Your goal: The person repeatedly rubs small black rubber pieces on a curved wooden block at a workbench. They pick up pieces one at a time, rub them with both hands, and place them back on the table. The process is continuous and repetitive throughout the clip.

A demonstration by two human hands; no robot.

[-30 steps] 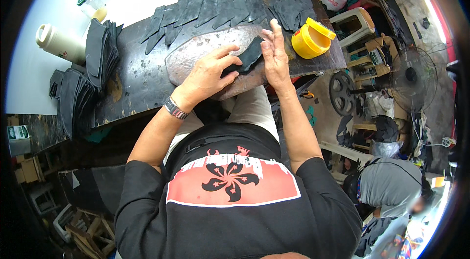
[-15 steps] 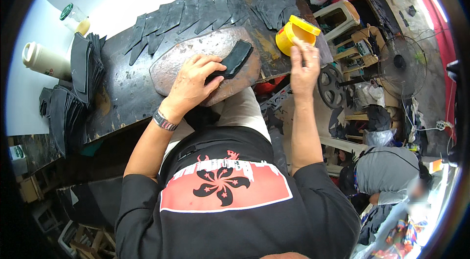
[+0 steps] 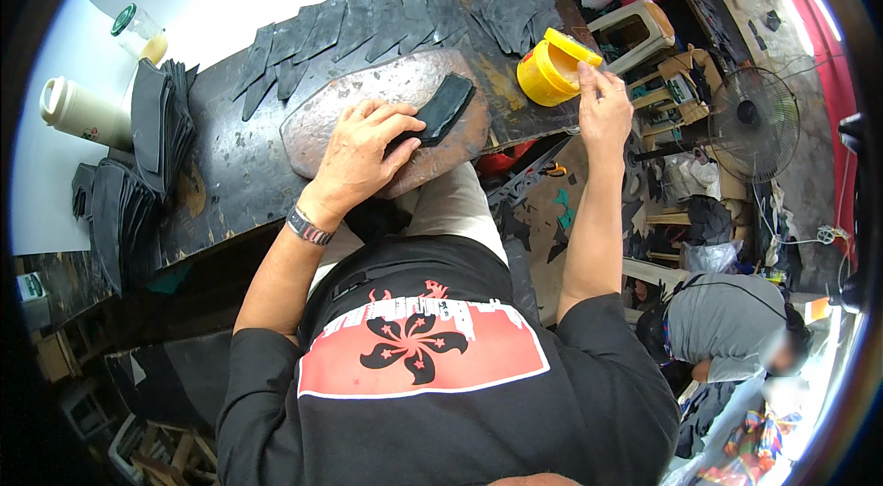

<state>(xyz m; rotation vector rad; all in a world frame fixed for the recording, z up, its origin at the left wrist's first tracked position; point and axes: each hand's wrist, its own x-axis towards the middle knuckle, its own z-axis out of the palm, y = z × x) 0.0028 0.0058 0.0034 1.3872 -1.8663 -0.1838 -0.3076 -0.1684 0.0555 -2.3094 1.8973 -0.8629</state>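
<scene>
A single head-worn fisheye camera is looking steeply down from above the person's own chest, facing forward over the dark, stained wooden workbench (image 3: 230, 182), which is lying close below. Straight edges are bending toward the rim, where the cluttered floor is probably smeared beyond reading.

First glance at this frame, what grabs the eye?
The bright yellow tub at the right end of the dark workbench, with the right hand at its rim. Next, the left hand pressing a black leather piece onto the oval slab mid-bench. Behind it, a fanned row of black cut pieces.
</scene>
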